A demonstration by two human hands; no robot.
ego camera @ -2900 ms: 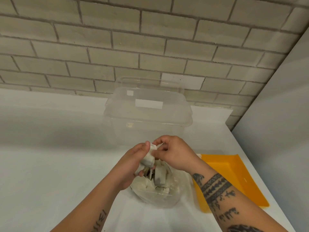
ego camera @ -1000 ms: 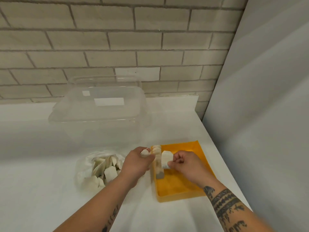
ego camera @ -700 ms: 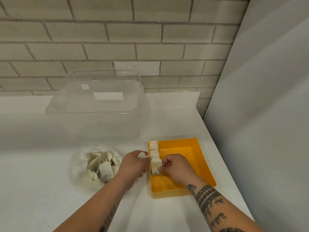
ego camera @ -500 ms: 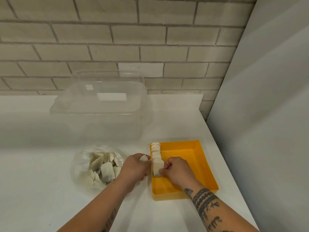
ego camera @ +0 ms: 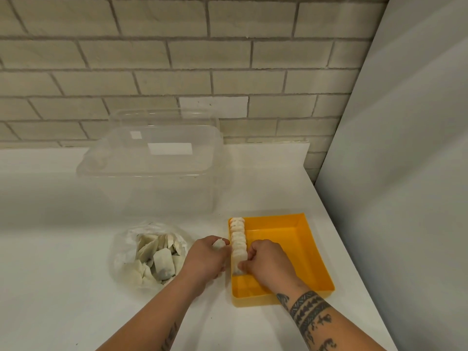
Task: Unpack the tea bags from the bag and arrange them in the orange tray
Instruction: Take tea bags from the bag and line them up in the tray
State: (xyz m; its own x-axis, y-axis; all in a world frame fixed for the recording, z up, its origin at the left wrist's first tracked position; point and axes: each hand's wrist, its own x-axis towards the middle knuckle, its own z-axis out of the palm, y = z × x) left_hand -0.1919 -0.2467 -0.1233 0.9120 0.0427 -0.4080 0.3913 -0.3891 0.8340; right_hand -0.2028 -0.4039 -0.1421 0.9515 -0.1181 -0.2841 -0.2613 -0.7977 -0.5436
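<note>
Both grips have left the bag (ego camera: 125,264) for the orange tray (ego camera: 317,257) by the right edge of the table (ego camera: 76,300); the right grip (ego camera: 268,264) pinches a tea bag (ego camera: 236,268) onto the near end of the row (ego camera: 238,236). The left grip (ego camera: 205,259), just outside the tray's left wall, curls round a spare (ego camera: 218,243), which probably goes in upright next.

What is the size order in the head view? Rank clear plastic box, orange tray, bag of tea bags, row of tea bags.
1. clear plastic box, though farthest away
2. orange tray
3. bag of tea bags
4. row of tea bags
</note>
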